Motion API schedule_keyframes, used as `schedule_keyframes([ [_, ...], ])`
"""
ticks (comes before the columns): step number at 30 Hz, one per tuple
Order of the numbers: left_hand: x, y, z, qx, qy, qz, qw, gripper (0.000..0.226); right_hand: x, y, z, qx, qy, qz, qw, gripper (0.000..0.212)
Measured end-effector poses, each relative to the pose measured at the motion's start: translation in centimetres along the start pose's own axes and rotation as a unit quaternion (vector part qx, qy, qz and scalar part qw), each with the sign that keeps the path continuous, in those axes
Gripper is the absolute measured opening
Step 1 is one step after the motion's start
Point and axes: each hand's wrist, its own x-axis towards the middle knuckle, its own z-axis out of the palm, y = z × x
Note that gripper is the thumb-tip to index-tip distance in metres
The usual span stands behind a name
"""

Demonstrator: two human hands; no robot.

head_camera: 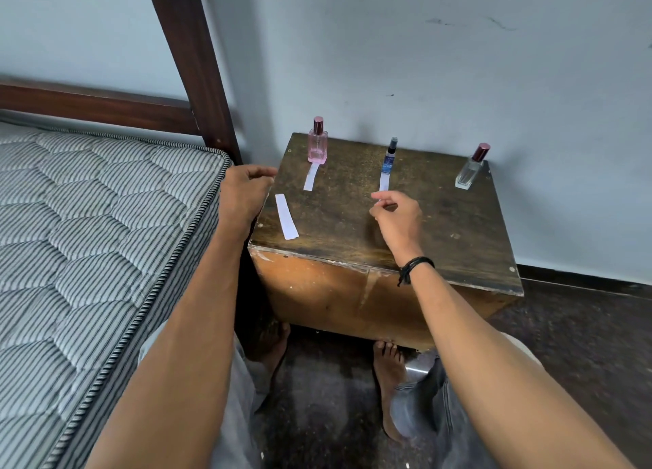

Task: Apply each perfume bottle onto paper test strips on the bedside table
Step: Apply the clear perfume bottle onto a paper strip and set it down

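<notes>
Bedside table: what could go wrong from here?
The clear bottle stands near the bedside table's right edge; a reach might knock it off. The loose strip lies by the left edge, close to the left hand, which might sweep it away. The slim blue bottle could tip easily.

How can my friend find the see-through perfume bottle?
Look at the bedside table by the wall. The see-through perfume bottle stands at its back right corner. Unlike the pink bottle and blue bottle, it is colourless, with bare tabletop before it.

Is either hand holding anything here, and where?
Left hand holds nothing. Right hand has fingertips by the near end of the middle paper strip; whether they pinch it cannot be told.
</notes>
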Motion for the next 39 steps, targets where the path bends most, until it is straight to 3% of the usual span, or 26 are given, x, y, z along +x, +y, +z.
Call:
schedule_keyframes([
  [13, 0.5, -1.4, -1.9, 0.186, -0.059, 0.044, 0.98, 0.021, -2.3, -2.4, 4.0, 0.006, -0.072, -0.044, 0.996, 0.022],
  [20, 0.7, -2.4, -3.3, 0.156, -0.054, 0.031, 0.986, 0.028, -2.6, -3.6, 6.3, 0.036, -0.121, -0.053, 0.991, 0.015],
  [31, 1.4, -2.2, -1.1, 0.236, -0.093, 0.074, 0.964, 0.017, -1.9, -4.3, 6.2, 0.16, -0.198, -0.029, 0.967, 0.014],
  [34, 1.6, -2.3, -1.1, 0.238, -0.099, 0.071, 0.964, 0.018, -1.6, -4.3, 6.7, 0.126, -0.203, -0.031, 0.971, 0.011],
  [39, 2.6, -2.5, -1.9, 0.255, -0.134, 0.048, 0.956, 0.024, -1.2, -4.3, 7.4, -0.034, -0.249, -0.081, 0.964, 0.012],
])
